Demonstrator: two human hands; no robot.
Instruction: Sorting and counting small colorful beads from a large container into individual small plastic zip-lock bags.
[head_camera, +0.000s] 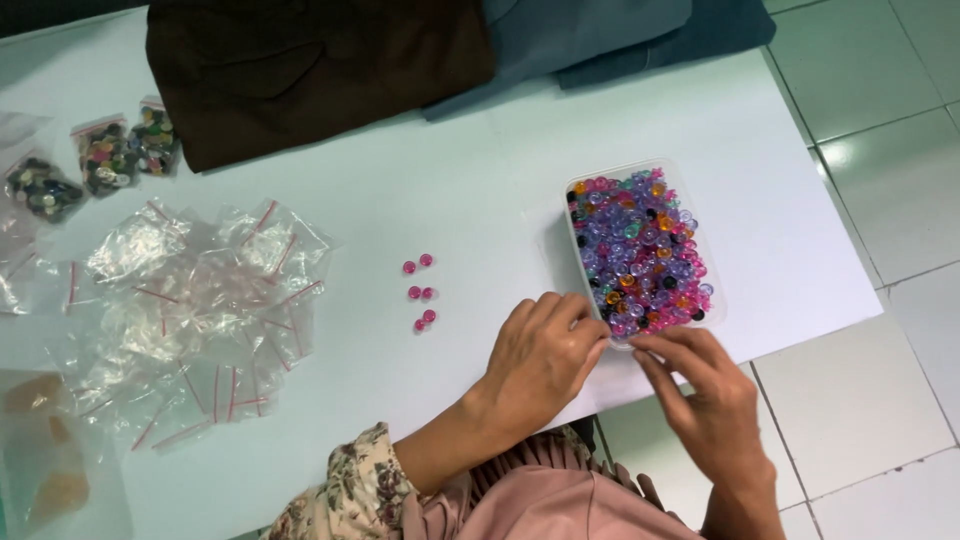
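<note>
Both hands (620, 365) at bead tray (585, 265); pink beads (421, 291), empty bags (200, 300) nearby.

Left arm wears a floral sleeve (345, 495), cream with dark blooms; pleated pink cloth (540, 490) drapes below, both hands bare.

Empty zip bags (200, 310) heaped left; filled button bags (105, 155) beyond; folded brown cloth (310, 65), blue cloth (590, 30).
</note>
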